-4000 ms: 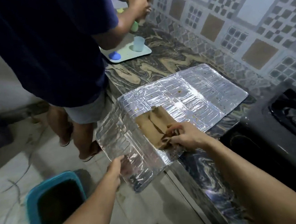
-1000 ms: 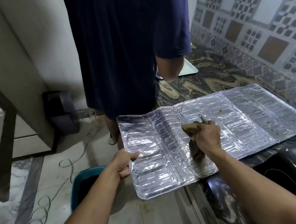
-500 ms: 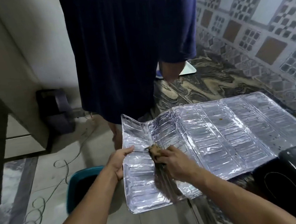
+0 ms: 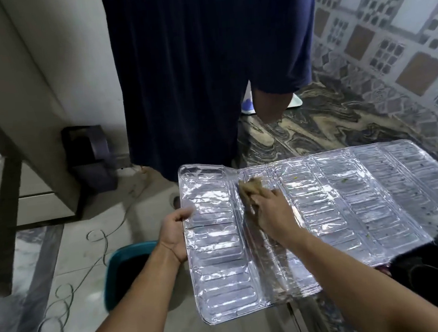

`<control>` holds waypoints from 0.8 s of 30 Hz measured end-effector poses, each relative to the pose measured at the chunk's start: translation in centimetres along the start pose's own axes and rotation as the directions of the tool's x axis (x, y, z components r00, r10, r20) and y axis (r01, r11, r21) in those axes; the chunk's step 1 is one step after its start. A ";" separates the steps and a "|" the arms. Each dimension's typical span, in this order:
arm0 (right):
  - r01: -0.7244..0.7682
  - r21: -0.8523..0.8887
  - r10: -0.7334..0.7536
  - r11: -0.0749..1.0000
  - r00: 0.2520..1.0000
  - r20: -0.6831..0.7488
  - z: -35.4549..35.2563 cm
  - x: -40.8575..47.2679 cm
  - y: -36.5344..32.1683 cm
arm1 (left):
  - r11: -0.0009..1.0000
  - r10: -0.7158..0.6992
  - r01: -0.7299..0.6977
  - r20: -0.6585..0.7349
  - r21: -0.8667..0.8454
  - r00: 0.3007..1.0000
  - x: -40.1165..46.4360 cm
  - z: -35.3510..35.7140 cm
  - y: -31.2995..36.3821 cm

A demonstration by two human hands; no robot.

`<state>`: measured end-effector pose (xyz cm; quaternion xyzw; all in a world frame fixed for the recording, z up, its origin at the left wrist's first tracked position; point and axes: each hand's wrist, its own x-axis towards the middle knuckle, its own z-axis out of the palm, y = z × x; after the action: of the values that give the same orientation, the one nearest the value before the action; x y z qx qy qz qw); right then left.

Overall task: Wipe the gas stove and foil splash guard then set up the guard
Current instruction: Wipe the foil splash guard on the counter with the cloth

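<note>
The silver foil splash guard [image 4: 345,207] lies unfolded across the marbled counter, its left panel hanging out past the counter edge. My left hand [image 4: 176,231] grips that panel's left edge, thumb on top. My right hand [image 4: 270,209] presses a brown cloth [image 4: 250,187] onto the fold between the left panels. Small green and brown specks dot the right panels. The black gas stove [image 4: 436,265] shows only as a corner at the lower right, under the guard's near edge.
A person in dark blue clothes [image 4: 203,68] stands close behind the guard at the counter. A teal bucket [image 4: 120,269] sits on the floor below my left arm. A patterned tile wall [image 4: 386,29] runs along the right. Cables lie on the floor.
The left panel, bent upward half a second ago, now lies flat. My right hand has pushed the cloth up and away along the fold. My left hand still holds the left edge.
</note>
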<state>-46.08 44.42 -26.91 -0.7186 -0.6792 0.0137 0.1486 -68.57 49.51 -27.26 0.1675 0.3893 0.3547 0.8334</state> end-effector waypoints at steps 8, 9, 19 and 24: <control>-0.005 0.435 -0.013 0.901 0.999 0.038 2.7 -2.8 -4.7 | 0.999 -0.054 0.054 0.006 -0.001 0.999 0.2 0.4 -0.2; 0.017 0.422 -0.039 0.906 0.998 0.043 2.8 -3.1 -5.5 | 0.998 -0.051 0.051 0.010 -0.029 0.999 0.1 0.5 -0.2; 0.269 0.024 -0.269 0.963 0.963 0.033 0.4 -0.1 -1.6 | 0.997 -0.056 0.058 0.055 -0.042 0.997 -0.3 0.3 -0.4; -0.181 0.061 0.186 0.982 0.978 -0.091 -1.2 3.7 3.9 | 0.998 -0.042 0.041 0.023 0.038 0.999 -0.2 0.9 0.0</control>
<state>-41.73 47.67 -25.98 -0.7739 -0.6014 0.0104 0.1981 -67.94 49.41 -26.53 0.1789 0.3895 0.3281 0.8418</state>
